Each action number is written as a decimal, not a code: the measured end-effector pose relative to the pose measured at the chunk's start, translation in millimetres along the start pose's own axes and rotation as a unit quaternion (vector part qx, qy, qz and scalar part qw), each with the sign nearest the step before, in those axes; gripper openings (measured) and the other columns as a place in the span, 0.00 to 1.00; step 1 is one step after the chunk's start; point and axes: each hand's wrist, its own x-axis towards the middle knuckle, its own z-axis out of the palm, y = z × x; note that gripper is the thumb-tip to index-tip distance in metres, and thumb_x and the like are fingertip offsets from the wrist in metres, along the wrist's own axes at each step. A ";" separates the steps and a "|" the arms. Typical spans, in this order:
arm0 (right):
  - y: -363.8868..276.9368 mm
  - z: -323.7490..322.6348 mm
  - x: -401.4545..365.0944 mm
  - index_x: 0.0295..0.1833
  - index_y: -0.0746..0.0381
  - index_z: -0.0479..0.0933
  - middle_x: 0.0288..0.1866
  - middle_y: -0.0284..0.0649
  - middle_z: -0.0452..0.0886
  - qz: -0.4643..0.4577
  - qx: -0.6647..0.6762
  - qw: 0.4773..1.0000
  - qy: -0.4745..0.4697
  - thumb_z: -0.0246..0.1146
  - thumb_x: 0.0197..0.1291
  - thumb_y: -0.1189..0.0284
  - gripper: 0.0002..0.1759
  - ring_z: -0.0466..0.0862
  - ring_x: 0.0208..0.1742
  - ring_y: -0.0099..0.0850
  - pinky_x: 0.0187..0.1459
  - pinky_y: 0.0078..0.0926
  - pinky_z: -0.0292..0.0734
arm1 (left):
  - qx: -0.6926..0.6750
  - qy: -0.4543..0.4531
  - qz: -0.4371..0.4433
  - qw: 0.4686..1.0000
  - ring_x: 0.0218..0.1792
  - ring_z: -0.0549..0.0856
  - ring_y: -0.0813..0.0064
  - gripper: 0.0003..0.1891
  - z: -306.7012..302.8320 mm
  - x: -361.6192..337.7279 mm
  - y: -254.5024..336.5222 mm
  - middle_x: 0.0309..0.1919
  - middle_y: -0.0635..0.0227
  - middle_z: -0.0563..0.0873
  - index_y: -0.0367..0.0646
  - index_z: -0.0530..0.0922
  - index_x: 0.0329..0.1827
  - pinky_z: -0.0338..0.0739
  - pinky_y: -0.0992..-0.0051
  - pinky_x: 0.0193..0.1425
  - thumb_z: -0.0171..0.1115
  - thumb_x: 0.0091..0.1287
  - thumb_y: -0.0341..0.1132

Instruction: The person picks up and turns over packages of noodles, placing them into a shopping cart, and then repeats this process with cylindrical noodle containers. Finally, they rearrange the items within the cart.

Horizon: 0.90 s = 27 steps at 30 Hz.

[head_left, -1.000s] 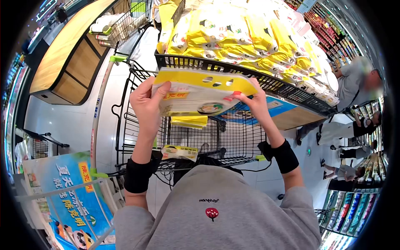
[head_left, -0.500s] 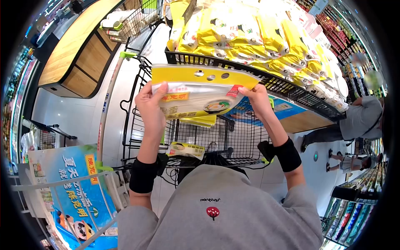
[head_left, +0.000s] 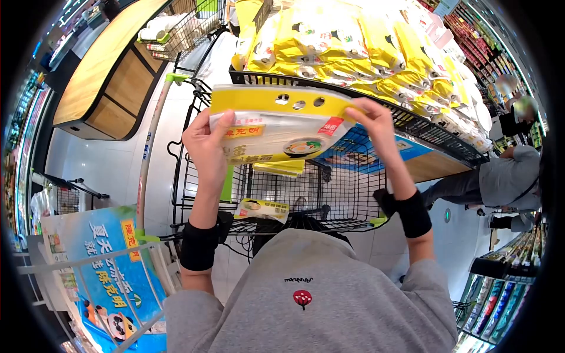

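Left hand (head_left: 206, 147) and right hand (head_left: 374, 126) gripped one yellow packet (head_left: 276, 126) by its ends; two loose packets (head_left: 262, 209) (head_left: 282, 169) lay in the roomy cart (head_left: 353, 200).

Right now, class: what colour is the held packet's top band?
Yellow; the packet shows best in head view.

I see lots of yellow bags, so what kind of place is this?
Most likely a supermarket: a wire shopping cart, a bin heaped with yellow packets, and aisles of stocked shelves.
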 end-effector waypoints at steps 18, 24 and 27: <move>63.6 68.3 -7.5 0.43 0.72 0.77 0.38 0.41 0.83 0.180 0.219 0.959 -0.010 0.63 0.56 0.70 0.15 0.81 0.35 0.25 0.39 0.22 0.75 | 0.084 0.051 -0.025 0.995 0.24 0.71 0.89 0.07 -19.4 -11.8 -8.5 0.23 0.75 0.78 0.34 0.77 0.29 0.65 0.85 0.29 0.64 0.58 0.29; 83.5 67.6 -20.4 0.42 0.74 0.77 0.39 0.44 0.82 0.273 0.112 0.955 0.013 0.64 0.53 0.75 0.14 0.81 0.36 0.26 0.39 0.22 0.76 | 0.377 0.000 -0.004 0.926 0.21 0.75 0.79 0.09 -27.6 -6.1 -50.8 0.20 0.58 0.78 0.32 0.75 0.31 0.67 0.76 0.26 0.58 0.62 0.31; 99.2 59.1 -33.4 0.42 0.75 0.77 0.38 0.45 0.82 0.329 0.132 0.935 0.003 0.65 0.51 0.77 0.14 0.82 0.35 0.28 0.38 0.25 0.76 | 0.336 0.002 0.001 0.942 0.21 0.76 0.77 0.08 -25.3 -11.4 -80.4 0.20 0.58 0.79 0.32 0.75 0.32 0.68 0.75 0.27 0.57 0.62 0.31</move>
